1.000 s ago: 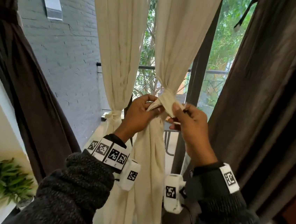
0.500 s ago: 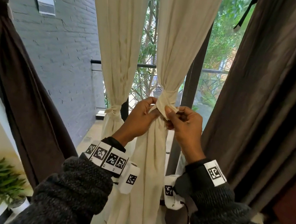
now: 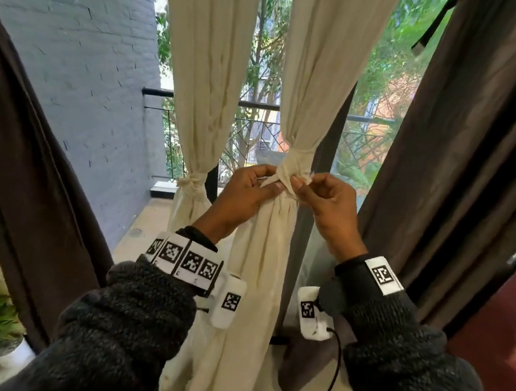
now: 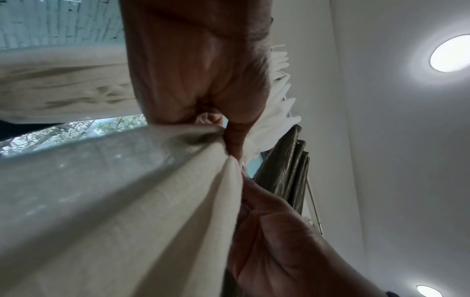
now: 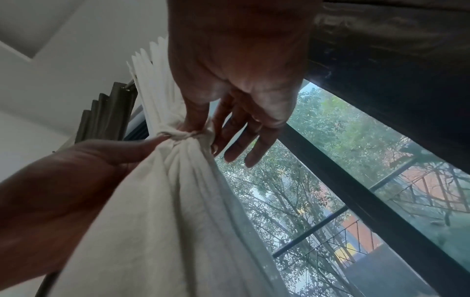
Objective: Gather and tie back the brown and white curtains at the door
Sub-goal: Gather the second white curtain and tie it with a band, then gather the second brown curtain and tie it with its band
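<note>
Fingers (image 3: pixel 278 185) of both hands pinched on the tie (image 3: pixel 294 175) at the right white curtain's (image 3: pixel 323 75) waist.

From the left: brown curtain (image 3: pixel 26 177) drawn aside, its tie not visible; left white curtain (image 3: pixel 208 62) already knotted. Then left hand (image 3: pixel 244 194) and right hand (image 3: pixel 329 202), closed on the two ends of the knot, closer together and tighter in against the bundle than a second ago, with the loose tail now drawn short. Judged: knot nearly cinched, this curtain almost done. Farthest right, second brown curtain (image 3: pixel 477 154) hanging loose, untied, likely next. Count: two white curtains, two brown, two hands; one white tied, one in hand, one brown to do.
</note>
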Motion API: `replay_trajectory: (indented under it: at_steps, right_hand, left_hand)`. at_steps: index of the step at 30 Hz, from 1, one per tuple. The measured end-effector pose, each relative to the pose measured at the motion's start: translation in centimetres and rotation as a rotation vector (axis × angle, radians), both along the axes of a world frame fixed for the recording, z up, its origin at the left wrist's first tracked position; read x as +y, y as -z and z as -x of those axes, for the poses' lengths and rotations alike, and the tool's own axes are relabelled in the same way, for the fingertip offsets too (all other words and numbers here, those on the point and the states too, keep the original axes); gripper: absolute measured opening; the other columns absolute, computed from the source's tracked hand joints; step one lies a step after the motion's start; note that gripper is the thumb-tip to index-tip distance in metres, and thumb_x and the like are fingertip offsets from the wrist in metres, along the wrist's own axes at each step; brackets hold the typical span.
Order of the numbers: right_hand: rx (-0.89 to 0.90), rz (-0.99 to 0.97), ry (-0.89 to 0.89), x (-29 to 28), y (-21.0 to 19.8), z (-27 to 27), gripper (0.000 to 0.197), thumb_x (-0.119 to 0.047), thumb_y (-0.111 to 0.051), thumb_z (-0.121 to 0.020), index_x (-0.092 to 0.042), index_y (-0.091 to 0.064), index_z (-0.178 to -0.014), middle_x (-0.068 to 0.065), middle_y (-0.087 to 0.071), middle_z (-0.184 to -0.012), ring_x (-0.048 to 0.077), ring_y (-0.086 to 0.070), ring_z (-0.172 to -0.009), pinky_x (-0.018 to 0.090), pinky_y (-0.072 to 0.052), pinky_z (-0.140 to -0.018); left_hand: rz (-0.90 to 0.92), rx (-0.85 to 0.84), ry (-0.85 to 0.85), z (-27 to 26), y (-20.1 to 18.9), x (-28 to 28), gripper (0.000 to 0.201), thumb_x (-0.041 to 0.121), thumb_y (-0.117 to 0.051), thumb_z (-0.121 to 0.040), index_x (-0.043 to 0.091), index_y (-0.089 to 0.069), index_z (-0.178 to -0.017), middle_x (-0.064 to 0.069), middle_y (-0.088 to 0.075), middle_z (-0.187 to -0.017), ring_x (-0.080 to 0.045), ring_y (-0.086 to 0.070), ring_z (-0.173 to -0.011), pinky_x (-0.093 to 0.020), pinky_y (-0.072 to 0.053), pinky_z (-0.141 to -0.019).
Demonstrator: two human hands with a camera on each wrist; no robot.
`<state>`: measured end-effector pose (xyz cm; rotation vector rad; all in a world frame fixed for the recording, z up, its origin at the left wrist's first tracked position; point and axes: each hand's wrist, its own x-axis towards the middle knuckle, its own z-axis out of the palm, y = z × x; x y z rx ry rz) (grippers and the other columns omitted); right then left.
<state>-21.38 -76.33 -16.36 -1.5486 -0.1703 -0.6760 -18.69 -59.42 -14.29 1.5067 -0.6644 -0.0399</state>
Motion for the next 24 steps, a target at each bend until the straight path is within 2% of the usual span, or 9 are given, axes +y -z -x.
replay_trajectory:
  at_steps: [4, 6, 8, 10, 12, 14, 18, 21, 24]
  right_hand:
    - [0.046, -0.037, -0.131, 0.0, 0.4, -0.6, 0.012, -0.017, -0.069, -0.090, -0.010, -0.072, -0.100, 0.003, -0.076, -0.089, 0.012, -0.069, -0.081, 0.024, -0.055, -0.076]
    - [0.032, -0.056, -0.076, -0.4, 0.4, -1.1, 0.004, -0.010, -0.071, -0.089, -0.007, -0.069, -0.090, 0.002, -0.074, -0.075, 0.009, -0.067, -0.070, 0.023, -0.054, -0.070]
    - [0.013, -0.048, 0.034, -0.9, 0.3, -1.9, 0.019, 0.000, -0.071, -0.088, -0.009, -0.059, -0.077, -0.009, -0.064, -0.051, 0.000, -0.056, -0.050, 0.018, -0.051, -0.060]
    - [0.023, -0.025, 0.060, -1.7, 0.3, -2.6, 0.015, 0.003, -0.070, -0.087, -0.005, -0.059, -0.081, -0.010, -0.061, -0.047, -0.002, -0.055, -0.048, 0.017, -0.051, -0.059]
    - [0.041, -0.002, 0.020, -3.1, 0.4, -2.9, 0.017, -0.001, -0.071, -0.088, 0.004, -0.063, -0.102, 0.005, -0.073, -0.069, 0.008, -0.068, -0.065, 0.023, -0.057, -0.069]
    - [0.084, 0.002, 0.002, -6.0, 0.5, -2.9, 0.039, -0.005, -0.076, -0.085, 0.000, -0.059, -0.120, 0.021, -0.075, -0.093, 0.020, -0.073, -0.084, 0.028, -0.059, -0.077]
    - [-0.018, 0.119, 0.251, -14.9, -0.2, -3.4, 0.029, -0.009, -0.083, -0.077, -0.018, -0.067, -0.099, 0.006, -0.076, -0.091, 0.013, -0.073, -0.085, 0.031, -0.060, -0.077]
    - [-0.125, 0.227, 0.366, -22.3, -3.9, -4.4, 0.028, -0.012, -0.083, -0.077, -0.027, -0.064, -0.090, -0.008, -0.071, -0.087, 0.005, -0.067, -0.078, 0.027, -0.058, -0.076]
    - [-0.211, 0.351, 0.394, -27.4, -9.0, -5.2, 0.028, -0.014, -0.083, -0.076, -0.019, -0.067, -0.098, -0.005, -0.070, -0.091, 0.006, -0.063, -0.079, 0.025, -0.056, -0.075]
  left_hand:
    - [-0.084, 0.017, -0.108, -1.6, 1.8, -0.2, 0.022, 0.033, -0.068, -0.090, 0.014, -0.075, -0.083, -0.008, -0.074, -0.082, -0.020, -0.071, -0.077, -0.037, -0.055, -0.076]
    - [-0.081, 0.038, -0.158, -2.0, 2.8, -0.8, 0.027, 0.036, -0.067, -0.089, 0.012, -0.074, -0.079, -0.008, -0.073, -0.078, -0.016, -0.067, -0.072, -0.036, -0.052, -0.073]
    - [-0.047, 0.046, -0.191, -2.3, 3.0, -1.9, 0.037, 0.036, -0.064, -0.091, 0.000, -0.072, -0.086, -0.014, -0.070, -0.080, -0.020, -0.065, -0.072, -0.033, -0.051, -0.070]
    - [-0.044, -0.011, -0.254, -2.5, 3.1, -3.4, 0.036, 0.034, -0.062, -0.093, -0.001, -0.070, -0.089, -0.011, -0.066, -0.078, -0.017, -0.061, -0.070, -0.029, -0.047, -0.066]
    - [-0.052, -0.062, -0.353, -2.7, 3.4, -5.4, 0.023, 0.031, -0.063, -0.093, 0.009, -0.065, -0.101, 0.000, -0.066, -0.087, -0.011, -0.061, -0.076, -0.029, -0.047, -0.071]
    - [-0.032, -0.088, -0.515, -2.3, 4.0, -8.0, 0.039, 0.024, -0.069, -0.089, 0.013, -0.053, -0.123, 0.002, -0.060, -0.111, -0.012, -0.060, -0.099, -0.027, -0.048, -0.084]
    - [0.032, -0.705, -0.913, -1.1, 3.0, -14.4, 0.055, 0.005, -0.066, -0.079, -0.002, -0.046, -0.130, -0.020, -0.048, -0.131, -0.035, -0.046, -0.125, -0.041, -0.035, -0.109]
    - [-0.019, -0.903, -0.659, -2.8, -0.6, -22.2, 0.035, 0.011, -0.064, -0.084, 0.006, -0.057, -0.118, -0.011, -0.060, -0.117, -0.029, -0.057, -0.111, -0.048, -0.045, -0.098]
    - [-0.041, -0.576, -0.504, -6.5, -5.7, -28.8, 0.031, 0.037, -0.067, -0.086, 0.020, -0.060, -0.112, -0.003, -0.064, -0.114, -0.019, -0.061, -0.106, -0.039, -0.049, -0.096]
